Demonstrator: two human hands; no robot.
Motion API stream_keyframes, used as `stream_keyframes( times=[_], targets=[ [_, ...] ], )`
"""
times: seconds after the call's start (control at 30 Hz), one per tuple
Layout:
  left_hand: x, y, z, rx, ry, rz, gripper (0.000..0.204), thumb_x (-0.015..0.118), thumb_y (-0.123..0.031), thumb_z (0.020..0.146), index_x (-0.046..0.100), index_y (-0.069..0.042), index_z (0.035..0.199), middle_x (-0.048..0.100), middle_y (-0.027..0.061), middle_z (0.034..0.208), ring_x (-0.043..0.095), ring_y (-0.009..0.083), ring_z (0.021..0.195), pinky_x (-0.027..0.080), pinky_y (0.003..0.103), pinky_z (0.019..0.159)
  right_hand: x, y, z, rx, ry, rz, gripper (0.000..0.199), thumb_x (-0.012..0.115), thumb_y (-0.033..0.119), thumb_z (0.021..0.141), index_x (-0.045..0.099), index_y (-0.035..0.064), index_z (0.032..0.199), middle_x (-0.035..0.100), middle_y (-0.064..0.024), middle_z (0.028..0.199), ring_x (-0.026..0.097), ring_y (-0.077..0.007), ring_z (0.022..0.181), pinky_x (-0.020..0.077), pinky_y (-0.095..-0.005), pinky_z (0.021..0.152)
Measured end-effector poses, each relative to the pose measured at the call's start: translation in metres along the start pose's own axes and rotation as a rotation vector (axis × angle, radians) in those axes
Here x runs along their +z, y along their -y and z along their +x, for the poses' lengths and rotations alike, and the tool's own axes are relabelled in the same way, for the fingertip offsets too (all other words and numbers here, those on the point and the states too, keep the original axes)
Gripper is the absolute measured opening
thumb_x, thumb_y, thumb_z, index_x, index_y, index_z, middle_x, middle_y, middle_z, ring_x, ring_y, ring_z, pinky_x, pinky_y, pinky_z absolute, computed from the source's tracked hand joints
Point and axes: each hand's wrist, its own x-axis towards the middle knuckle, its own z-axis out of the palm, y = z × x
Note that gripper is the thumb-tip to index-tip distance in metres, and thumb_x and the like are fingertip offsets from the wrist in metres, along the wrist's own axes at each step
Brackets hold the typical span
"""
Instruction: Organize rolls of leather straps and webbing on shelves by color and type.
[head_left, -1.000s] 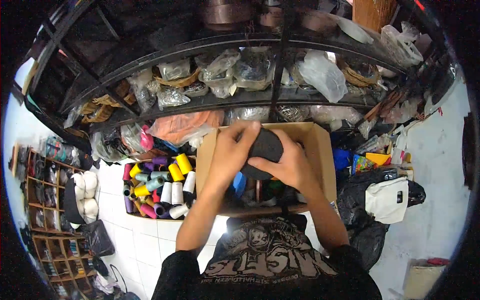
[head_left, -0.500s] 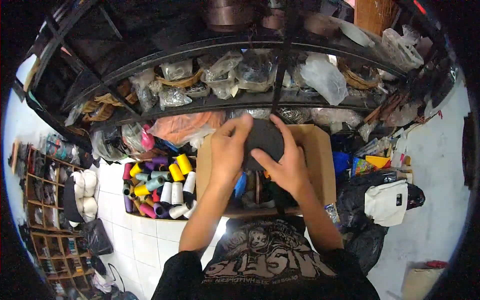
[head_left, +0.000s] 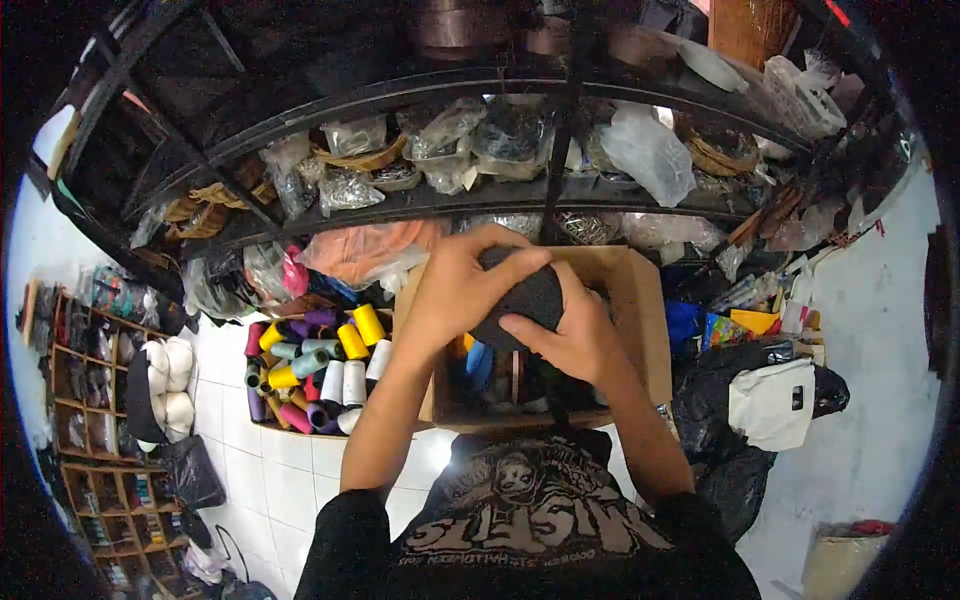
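Note:
Above the open cardboard box (head_left: pixel 648 330) I hold a flat, round black roll (head_left: pixel 532 304), perhaps wound tape or strap. My left hand (head_left: pixel 455 290) is closed on its left and upper edge, the thumb lying across its face. From the right, my right hand (head_left: pixel 582 335) grips the lower right edge, thumb on the face and fingers behind it, partly hidden. Inside the box below show a blue item (head_left: pixel 480 366) and several dark rolls, largely covered by my hands.
Left of the box stands a carton of colourful thread cones (head_left: pixel 343 383). Black shelves (head_left: pixel 370 218) with bagged goods and baskets run along the back. Black bags (head_left: pixel 705 400) and a white bag (head_left: pixel 772 404) lie to the right. A wooden pigeonhole shelf (head_left: pixel 110 455) stands far left.
The roll has tilted and shifted slightly down. My left thumb has moved across its face, and my left hand has come further over its upper edge.

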Motion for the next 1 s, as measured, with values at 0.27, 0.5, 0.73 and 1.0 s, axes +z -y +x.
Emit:
stream_keyframes(
  times=[0.27, 0.5, 0.73, 1.0],
  targets=[
    [0.013, 0.005, 0.001, -0.13, -0.41, -0.389, 0.027, 0.06, -0.023, 0.085, 0.062, 0.003, 0.086, 0.062, 0.0045, 0.078, 0.053, 0.0086, 0.07, 0.043, 0.023, 0.065, 0.01, 0.004, 0.007, -0.007, -0.184, 0.017, 0.065, 0.069, 0.037, 0.074, 0.04, 0.0002, 0.12, 0.057, -0.0247, 0.104, 0.057, -0.0394, 0.095, 0.0448, -0.0431, 0.082],
    [0.026, 0.007, -0.002, -0.249, -0.589, -0.733, 0.032, 0.055, -0.029, 0.089, 0.061, 0.002, 0.089, 0.058, 0.0036, 0.081, 0.048, 0.0077, 0.074, 0.039, 0.022, 0.067, 0.013, 0.01, 0.017, -0.011, -0.242, 0.077, 0.065, 0.071, 0.039, 0.071, 0.043, -0.0016, 0.114, 0.059, -0.0224, 0.099, 0.058, -0.0398, 0.09, 0.045, -0.0432, 0.079],
    [-0.005, -0.002, -0.002, 0.054, 0.016, 0.035, 0.025, 0.056, -0.021, 0.087, 0.062, 0.003, 0.089, 0.062, 0.007, 0.075, 0.054, 0.0084, 0.071, 0.043, 0.025, 0.063, -0.015, 0.008, 0.012, -0.134, 0.116, -0.178, 0.066, 0.07, 0.044, 0.069, 0.047, 0.0039, 0.116, 0.06, -0.0202, 0.094, 0.057, -0.0416, 0.086, 0.0466, -0.044, 0.077],
    [0.004, 0.002, 0.007, -0.103, -0.417, -0.216, 0.033, 0.053, -0.026, 0.09, 0.058, 0.001, 0.071, 0.052, -0.0021, 0.064, 0.044, 0.0062, 0.062, 0.036, 0.021, 0.057, 0.004, 0.01, 0.005, 0.155, -0.075, -0.027, 0.053, 0.067, 0.039, 0.074, 0.049, 0.0008, 0.106, 0.061, -0.0224, 0.088, 0.059, -0.041, 0.08, 0.047, -0.0451, 0.072]
  ],
)
